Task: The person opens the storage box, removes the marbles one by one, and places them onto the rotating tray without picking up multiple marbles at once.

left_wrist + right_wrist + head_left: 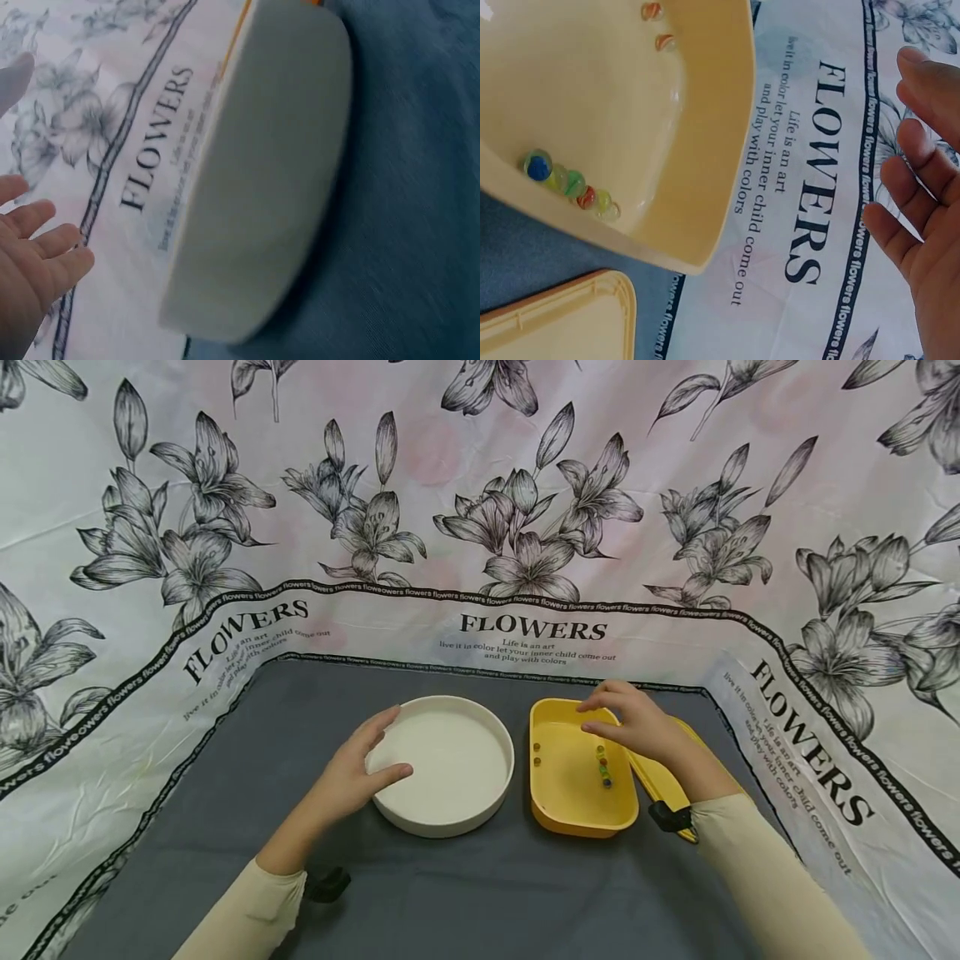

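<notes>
In the head view my left hand [356, 772] is at the left rim of a round white dish [442, 764], fingers spread; whether it touches the rim I cannot tell. The left wrist view shows its relaxed fingers [69, 266] beside the dish's side wall [259, 172], holding nothing. My right hand [637, 722] hovers over the upper right of a yellow rectangular container [562, 810], fingers apart and empty. Inside lie several small glass marbles: a row [586, 196] in blue, green, red and yellow along one wall, and two orange ones [664, 42] apart from it.
A yellow lid [663, 781] lies right of the container, partly under my right forearm, its edge against or close to the container. The dark grey cloth [450, 893] covers the table. Behind and at both sides hangs white fabric [375, 627] printed with flowers and lettering.
</notes>
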The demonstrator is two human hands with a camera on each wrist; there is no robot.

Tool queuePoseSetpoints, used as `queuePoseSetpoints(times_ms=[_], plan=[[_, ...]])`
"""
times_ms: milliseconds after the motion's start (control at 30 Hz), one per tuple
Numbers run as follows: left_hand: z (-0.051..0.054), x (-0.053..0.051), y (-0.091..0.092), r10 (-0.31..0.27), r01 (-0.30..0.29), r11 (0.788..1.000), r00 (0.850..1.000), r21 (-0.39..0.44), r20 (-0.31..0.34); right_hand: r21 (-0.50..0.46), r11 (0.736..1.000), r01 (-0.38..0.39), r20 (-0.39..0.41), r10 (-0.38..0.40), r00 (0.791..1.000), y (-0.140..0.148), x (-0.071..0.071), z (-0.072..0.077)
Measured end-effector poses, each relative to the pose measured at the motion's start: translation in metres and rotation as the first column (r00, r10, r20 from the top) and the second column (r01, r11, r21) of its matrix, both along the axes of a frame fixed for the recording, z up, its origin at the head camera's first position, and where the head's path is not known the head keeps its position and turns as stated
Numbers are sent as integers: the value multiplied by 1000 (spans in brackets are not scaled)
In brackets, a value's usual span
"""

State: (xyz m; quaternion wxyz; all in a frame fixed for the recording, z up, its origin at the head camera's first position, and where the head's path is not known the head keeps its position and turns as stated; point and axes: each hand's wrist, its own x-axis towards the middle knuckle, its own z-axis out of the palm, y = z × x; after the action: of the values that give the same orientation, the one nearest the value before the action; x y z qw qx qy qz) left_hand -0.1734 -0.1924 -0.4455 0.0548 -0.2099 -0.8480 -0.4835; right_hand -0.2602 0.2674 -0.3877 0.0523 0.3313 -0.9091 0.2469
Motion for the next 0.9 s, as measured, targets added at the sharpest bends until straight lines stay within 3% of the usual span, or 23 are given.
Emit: queuePoseSetpoints(times_ms=[233,433,667,900], plan=[[-22,-2,-25,60,-60,998,997,8,50,-1,1000,-31,25,31,999,-9,-12,-7],[-37,-8,-39,49,-51,998,995,22,91,4,998,-62,38,61,997,-17,-20,-13],[-51,-12,-55,32,-33,999,996,7,85,29,997,-73,87,70,994,-28,-26,-21],[-62,-16,-60,-4,-1,999,992,42,124,76,994,-79,138,68,988,-36,-34,-30]])
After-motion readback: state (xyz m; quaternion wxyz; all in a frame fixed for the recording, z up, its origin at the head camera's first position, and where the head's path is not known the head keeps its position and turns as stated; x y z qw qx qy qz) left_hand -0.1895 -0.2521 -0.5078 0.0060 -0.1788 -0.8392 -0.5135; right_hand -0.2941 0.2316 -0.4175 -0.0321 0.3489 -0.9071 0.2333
